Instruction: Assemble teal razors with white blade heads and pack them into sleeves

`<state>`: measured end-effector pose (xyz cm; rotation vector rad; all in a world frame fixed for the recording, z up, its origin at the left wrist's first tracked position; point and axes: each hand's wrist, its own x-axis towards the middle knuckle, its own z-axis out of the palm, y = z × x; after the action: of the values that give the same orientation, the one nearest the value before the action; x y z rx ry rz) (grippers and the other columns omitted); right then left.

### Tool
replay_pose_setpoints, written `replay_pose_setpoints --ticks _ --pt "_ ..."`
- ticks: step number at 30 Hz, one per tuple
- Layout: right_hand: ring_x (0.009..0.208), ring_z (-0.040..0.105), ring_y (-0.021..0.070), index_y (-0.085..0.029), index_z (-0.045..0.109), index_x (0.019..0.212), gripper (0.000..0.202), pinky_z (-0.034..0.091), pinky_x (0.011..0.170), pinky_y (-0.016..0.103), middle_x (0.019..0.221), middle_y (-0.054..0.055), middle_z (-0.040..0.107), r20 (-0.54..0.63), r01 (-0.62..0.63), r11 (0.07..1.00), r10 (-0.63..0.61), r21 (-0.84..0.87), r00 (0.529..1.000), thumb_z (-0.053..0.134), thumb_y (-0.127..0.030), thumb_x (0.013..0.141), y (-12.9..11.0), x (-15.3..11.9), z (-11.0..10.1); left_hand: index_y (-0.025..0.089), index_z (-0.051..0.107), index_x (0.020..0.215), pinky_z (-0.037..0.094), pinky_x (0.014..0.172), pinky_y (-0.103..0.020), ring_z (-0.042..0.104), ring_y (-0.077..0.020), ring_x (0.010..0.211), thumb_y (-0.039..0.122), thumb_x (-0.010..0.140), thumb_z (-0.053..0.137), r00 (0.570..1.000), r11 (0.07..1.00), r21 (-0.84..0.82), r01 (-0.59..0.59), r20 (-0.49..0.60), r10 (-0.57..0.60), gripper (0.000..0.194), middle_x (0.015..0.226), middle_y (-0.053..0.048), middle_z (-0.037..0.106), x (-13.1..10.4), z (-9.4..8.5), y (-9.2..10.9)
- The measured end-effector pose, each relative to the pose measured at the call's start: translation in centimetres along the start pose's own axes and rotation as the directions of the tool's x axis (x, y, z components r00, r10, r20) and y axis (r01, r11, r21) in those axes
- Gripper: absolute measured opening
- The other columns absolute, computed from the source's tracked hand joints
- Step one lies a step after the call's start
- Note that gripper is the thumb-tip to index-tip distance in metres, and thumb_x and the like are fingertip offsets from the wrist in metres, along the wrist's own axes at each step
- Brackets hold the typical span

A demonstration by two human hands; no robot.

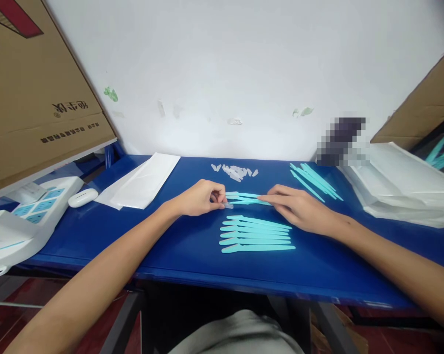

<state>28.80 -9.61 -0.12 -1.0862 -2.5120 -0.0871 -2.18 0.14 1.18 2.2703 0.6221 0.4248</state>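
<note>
Pinching a few turquoise sticks [246, 195] near their right ends, between thumb and fingers of the right hand [295, 206]. Pinching a small clear sleeve [228, 205] between the thumb and curled fingers of the left hand [203, 198], just beside the left ends of those sticks; too small there to tell touching from apart. Held between the 2 hands, over the middle of the blue table [185, 260]. Running left to right along the long axis, nearly level across the view, with heads pointing at the left hand and handles at the right. Overlapping too closely to count.

Bordered on the near side by a row of similar sticks [258, 235], about 6, also lying crosswise, with bent heads to the left and handles drawing slightly together to the right. Flanked beyond the right hand by a loose bunch of sticks [317, 180], slanting from far left to near right. Backed, toward the wall [222, 73], by a scatter of clear sleeves [235, 172]. Edged at left by white bags [144, 182].
</note>
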Motion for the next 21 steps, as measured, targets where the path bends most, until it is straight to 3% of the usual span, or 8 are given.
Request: replay_pose_setpoints --ticks 15,21 --pt "0.081 0.069 0.0187 -0.020 0.070 0.135 0.042 0.057 0.072 0.033 0.109 0.012 0.070 0.042 -0.034 0.999 0.033 0.018 0.999 0.040 -0.022 0.106 -0.30 0.11 0.05 0.017 0.054 0.076 0.057 0.075 -0.027 0.078 -0.0196 0.093 0.023 0.090 0.071 1.000 0.999 0.028 -0.024 -0.007 0.025 0.022 0.089 -0.006 0.075 -0.01 0.01 -0.18" --pt "0.076 0.068 0.0181 -0.019 0.070 0.134 0.041 0.056 0.068 0.032 0.107 0.012 0.070 0.045 -0.004 1.000 0.004 -0.002 0.999 0.041 -0.019 0.105 -0.93 0.33 0.36 0.017 0.053 0.074 0.058 0.077 -0.029 0.077 -0.0194 0.090 0.024 0.085 0.075 0.999 0.999 -0.046 -0.006 -0.034 0.004 0.026 0.088 -0.007 0.076 0.37 0.88 0.14"
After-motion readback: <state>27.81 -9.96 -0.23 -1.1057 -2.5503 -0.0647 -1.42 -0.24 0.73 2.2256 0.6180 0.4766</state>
